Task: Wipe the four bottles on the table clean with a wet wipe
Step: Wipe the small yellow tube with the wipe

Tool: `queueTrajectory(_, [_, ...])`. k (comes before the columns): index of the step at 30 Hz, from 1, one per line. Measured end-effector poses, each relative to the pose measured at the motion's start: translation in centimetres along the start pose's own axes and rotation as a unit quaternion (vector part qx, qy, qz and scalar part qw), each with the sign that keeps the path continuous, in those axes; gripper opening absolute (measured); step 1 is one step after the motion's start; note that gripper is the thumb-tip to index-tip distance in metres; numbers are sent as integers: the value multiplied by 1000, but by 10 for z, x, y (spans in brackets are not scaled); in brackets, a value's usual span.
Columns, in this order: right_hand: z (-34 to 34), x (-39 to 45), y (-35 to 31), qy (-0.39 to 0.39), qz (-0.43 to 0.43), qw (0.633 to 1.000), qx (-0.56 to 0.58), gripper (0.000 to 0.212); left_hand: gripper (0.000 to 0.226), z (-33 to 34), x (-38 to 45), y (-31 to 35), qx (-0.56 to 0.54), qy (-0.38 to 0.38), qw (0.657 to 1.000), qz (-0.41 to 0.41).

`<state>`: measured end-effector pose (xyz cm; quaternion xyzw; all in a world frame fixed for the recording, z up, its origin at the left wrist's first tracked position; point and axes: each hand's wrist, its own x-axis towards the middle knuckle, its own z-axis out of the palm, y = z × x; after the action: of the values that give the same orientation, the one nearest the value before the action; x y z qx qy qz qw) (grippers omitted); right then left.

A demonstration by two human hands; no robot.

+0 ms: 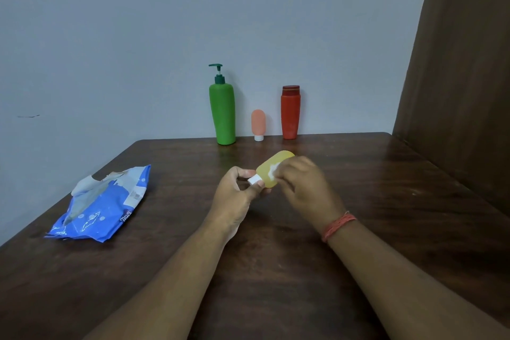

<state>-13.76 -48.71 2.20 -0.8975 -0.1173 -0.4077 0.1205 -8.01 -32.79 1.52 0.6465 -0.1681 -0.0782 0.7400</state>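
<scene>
Left hand (239, 188) pinches the yellow bottle (271, 171) by its white cap (253, 179), body angling up-right; right hand (299, 178) presses a wet wipe (271, 170) against its side.

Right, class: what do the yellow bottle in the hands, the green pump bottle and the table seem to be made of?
Yellow bottle: probably soft, matt, slightly translucent plastic or silicone, with a white cap; its rounded end glows faintly.
Green pump bottle: smooth, opaque, likely hard plastic with an even satin sheen.
Table: dark wood or wood-look veneer, showing grain streaks and a soft gloss; which one cannot be told.
</scene>
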Motion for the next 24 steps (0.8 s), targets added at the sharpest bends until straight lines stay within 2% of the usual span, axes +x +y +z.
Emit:
queueTrajectory(2, [2, 0, -5, -35, -39, 999, -9, 15, 18, 0, 0, 1, -8, 1, 1000, -3])
queueTrajectory(3, [2, 2, -1, -20, -24, 999, -13, 16, 19, 0, 0, 1, -5, -2, 1000, -1])
queueTrajectory(6, [-1, 6, 17, 61, 95, 994, -7, 14, 19, 1, -2, -1, 29, -12, 999, 9])
queueTrajectory(8, [-3, 3, 21, 72, 154, 985, -9, 10, 19, 1, -3, 0, 44, -16, 999, 9])
queueTrajectory(10, [-2, 2, 15, 63, 109, 992, -1, 11, 18, 1, -1, 0, 45, -12, 999, 13])
queueTrajectory(12, [-1, 0, 4, 12, 24, 1000, 13, 10, 18, 0, 0, -1, 31, -4, 999, 10])
queueTrajectory(14, [2, 0, -2, -36, -15, 999, 13, 10, 20, -2, 1, -2, 21, 5, 1000, 6])
queueTrajectory(16, [3, 3, 4, -14, 2, 1000, -1, 11, 20, -2, -1, -1, 15, 5, 1000, 7])
queueTrajectory(18, [1, 5, 16, 47, 69, 996, -4, 12, 20, 0, -2, 1, 21, 2, 1000, 9])
queueTrajectory(20, [-1, 3, 21, 59, 90, 994, 1, 9, 19, 1, -3, 0, 31, -2, 999, 13])
queueTrajectory(23, [3, -2, 4, -49, -24, 998, 11, 8, 19, -1, -1, 0, 49, 7, 999, 21])
queueTrajectory(24, [5, -3, 1, -65, -45, 997, 6, 8, 20, -1, -1, 1, 58, 7, 998, 24])
